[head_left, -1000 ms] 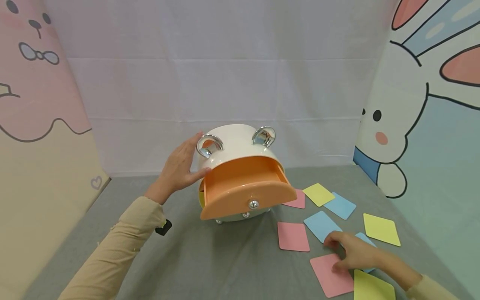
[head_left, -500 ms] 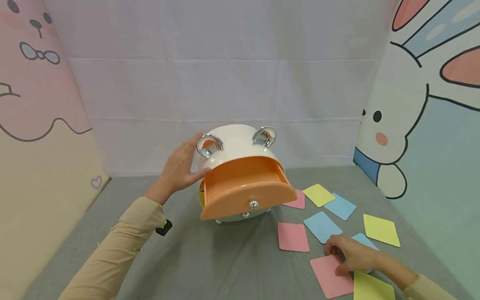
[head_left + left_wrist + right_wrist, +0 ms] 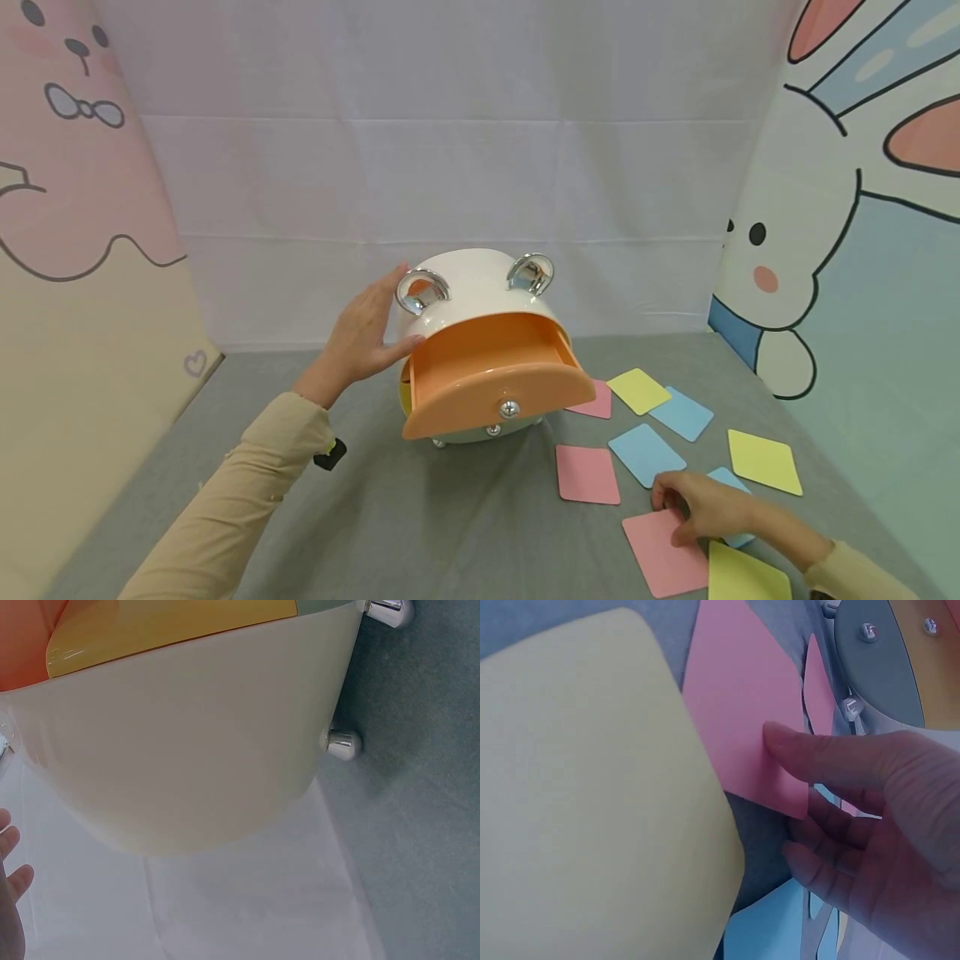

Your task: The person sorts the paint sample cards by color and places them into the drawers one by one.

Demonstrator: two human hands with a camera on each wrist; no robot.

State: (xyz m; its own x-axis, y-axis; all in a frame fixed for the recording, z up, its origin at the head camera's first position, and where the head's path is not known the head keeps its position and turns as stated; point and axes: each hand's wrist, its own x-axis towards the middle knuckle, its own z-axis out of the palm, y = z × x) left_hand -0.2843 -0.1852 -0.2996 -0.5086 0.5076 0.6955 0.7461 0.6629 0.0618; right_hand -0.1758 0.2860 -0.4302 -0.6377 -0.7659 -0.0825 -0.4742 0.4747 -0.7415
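A rounded white drawer box (image 3: 476,279) with shiny ears stands in the middle of the head view, its orange drawer (image 3: 498,392) pulled out. Against the box's left side rests my left hand (image 3: 367,333), fingers extended and thumb across the front rim. In the left wrist view, the box's white side (image 3: 187,750) fills most of the picture. At lower right, my right hand (image 3: 705,504) pinches the upper right edge of a pink card (image 3: 663,554). The right wrist view shows the thumb (image 3: 802,754) on the card's face, with fingers behind its edge.
Several pink, yellow and blue cards lie right of the box, including a yellow card (image 3: 750,575) beside the pinched one, a blue card (image 3: 647,454) and another pink card (image 3: 587,475). Grey cloth (image 3: 420,525) covers the table. A white curtain (image 3: 450,167) hangs behind.
My right hand has shifted slightly along the pink card's edge, and its fingers have drawn closer to the thumb. The left hand and drawer box stay put.
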